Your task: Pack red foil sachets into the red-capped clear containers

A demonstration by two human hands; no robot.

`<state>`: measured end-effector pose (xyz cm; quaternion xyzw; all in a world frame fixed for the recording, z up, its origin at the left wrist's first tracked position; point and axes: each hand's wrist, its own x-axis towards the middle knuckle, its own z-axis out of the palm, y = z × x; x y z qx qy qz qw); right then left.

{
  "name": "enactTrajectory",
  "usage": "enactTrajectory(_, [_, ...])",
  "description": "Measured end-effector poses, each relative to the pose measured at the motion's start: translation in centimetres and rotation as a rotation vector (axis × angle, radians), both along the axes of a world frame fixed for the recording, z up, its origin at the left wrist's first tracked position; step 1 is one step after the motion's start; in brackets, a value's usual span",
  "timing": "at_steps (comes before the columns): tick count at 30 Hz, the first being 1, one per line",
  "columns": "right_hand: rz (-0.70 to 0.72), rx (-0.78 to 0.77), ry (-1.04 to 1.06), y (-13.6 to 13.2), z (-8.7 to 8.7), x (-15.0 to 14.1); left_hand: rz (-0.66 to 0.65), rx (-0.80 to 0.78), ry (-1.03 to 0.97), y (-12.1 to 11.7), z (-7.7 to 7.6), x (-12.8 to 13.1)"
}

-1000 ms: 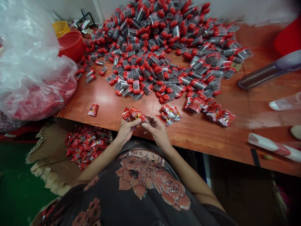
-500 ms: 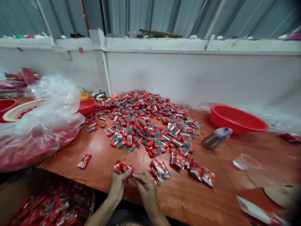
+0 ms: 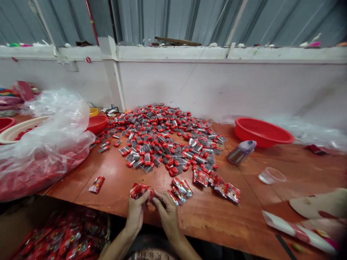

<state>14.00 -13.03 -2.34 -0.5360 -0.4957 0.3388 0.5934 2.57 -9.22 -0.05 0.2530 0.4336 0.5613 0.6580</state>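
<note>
My left hand (image 3: 135,213) is closed around a red printed plastic packet (image 3: 138,190) at the table's front edge. My right hand (image 3: 168,212) meets it from the right, thumb and fingers pinched at the packet's edge; how much they grip there is partly hidden. Just right of the hands lies a small group of red and silver packets (image 3: 182,190). A row of filled red packets (image 3: 226,189) runs further right, and a single packet (image 3: 97,184) rests to the left. Beyond the hands spreads a big heap of small clear containers with red ends (image 3: 162,141).
Left stands a large clear bag of red pieces (image 3: 48,169); below it, a box holds many red packets (image 3: 67,238). On the right are a red basin (image 3: 262,133), a lidded bottle (image 3: 241,152), a clear plastic cup (image 3: 272,176) and a rolled white sheet (image 3: 298,233).
The view has shifted slightly to the right. My right hand's fingers have moved closer in against the packet. My left hand keeps its hold.
</note>
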Motion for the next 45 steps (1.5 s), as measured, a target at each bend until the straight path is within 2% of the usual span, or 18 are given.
enactTrajectory(7, [-0.019, -0.03, -0.051, -1.6, 1.7, 0.1, 0.03, 0.012, -0.046, -1.1, 1.0, 0.6])
enactTrajectory(13, [-0.076, -0.075, 0.056, -1.8, 0.8, 0.1, -0.007, -0.034, -0.053, -1.6, 1.1, 1.1])
enactTrajectory(17, [-0.097, -0.067, 0.052, -2.0, 1.0, 0.2, -0.048, -0.079, -0.034, -2.0, 1.2, 1.1])
enactTrajectory(21, [-0.019, -0.057, 0.012, -2.1, 1.2, 0.4, -0.068, -0.063, -0.018, -1.4, 1.0, 0.5])
enactTrajectory(28, [0.107, -0.182, 0.325, -2.2, 1.0, 0.4, -0.126, -0.006, 0.018, -1.1, 0.7, -0.7])
enactTrajectory(34, [0.015, -0.109, 0.083, -2.5, 1.6, 0.4, -0.116, -0.009, 0.058, -1.1, 0.5, -0.6])
enactTrajectory(40, [0.06, -0.159, 0.271, -2.4, 0.8, 0.1, -0.166, -0.032, 0.05, -1.0, 0.5, -0.3])
enactTrajectory(45, [0.034, -0.046, 0.052, -2.4, 0.4, 0.3, -0.133, -0.038, 0.011, -0.7, 0.5, -0.3])
